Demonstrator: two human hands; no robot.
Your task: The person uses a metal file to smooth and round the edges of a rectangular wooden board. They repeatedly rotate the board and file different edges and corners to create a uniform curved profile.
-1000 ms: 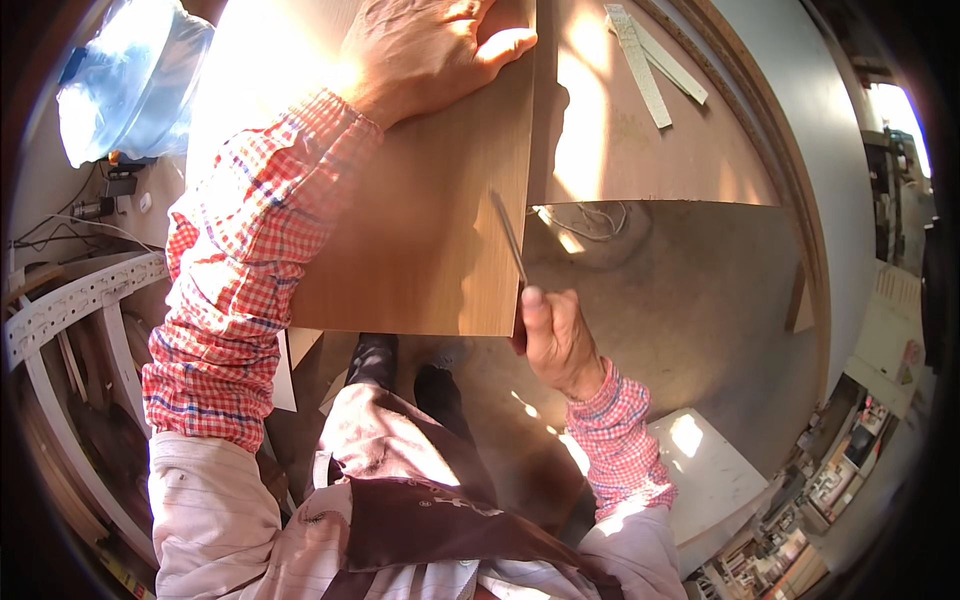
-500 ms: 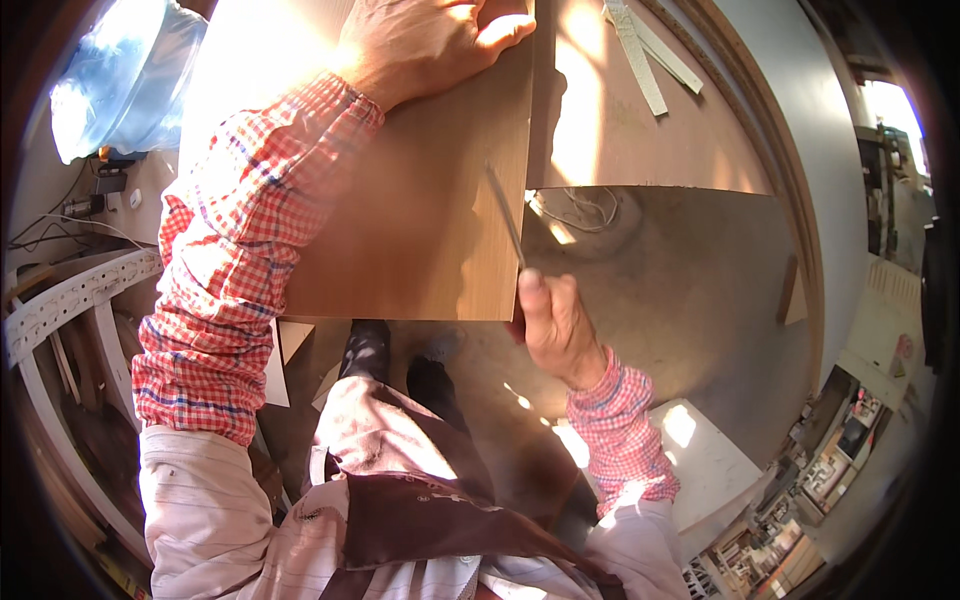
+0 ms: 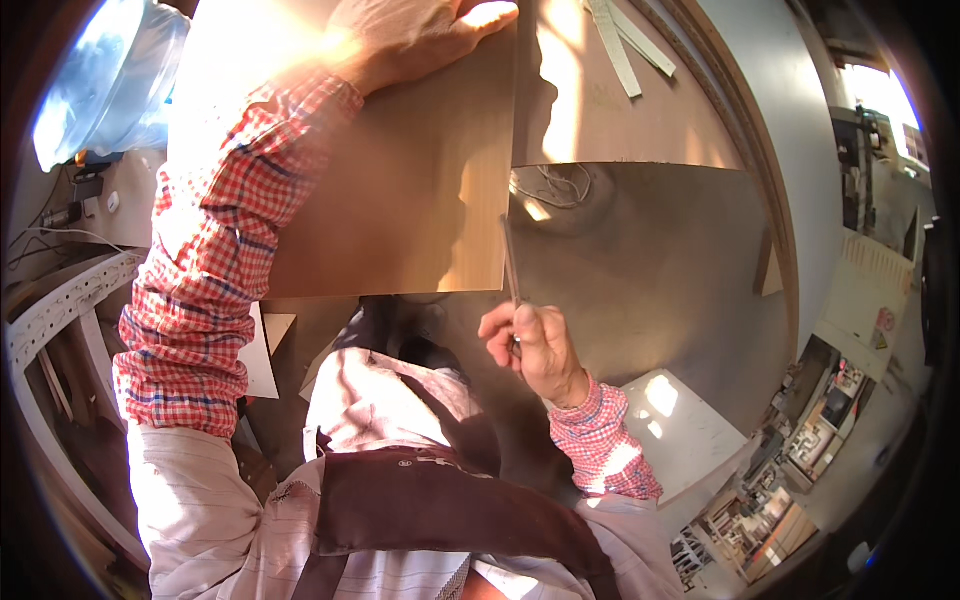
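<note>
A brown wood-grain board (image 3: 400, 210) lies before me, its right edge and near corner sticking out over the floor. My left hand (image 3: 395, 42) rests flat on its far part, thumb stretched toward the right edge; the other fingertips are cut off or lost in glare. In my right hand (image 3: 545, 350) is a narrow grey file (image 3: 511, 265), its handle mostly hidden by my curled fingers. The file points away from me beside the board's right edge, near the corner. Whether it touches the edge I cannot tell.
Pale strips (image 3: 615, 48) lie on another panel (image 3: 640, 130) at the far right. A blue plastic-wrapped container (image 3: 110, 80) stands far left, above a white perforated frame (image 3: 70, 300). A white board (image 3: 680, 440) sits low at right. Coiled cable (image 3: 560, 190) lies beyond the file.
My right hand has drawn the file back toward me, and its tip has come off the board's top face. My left hand stays on the board; the whole view has shifted slightly.
</note>
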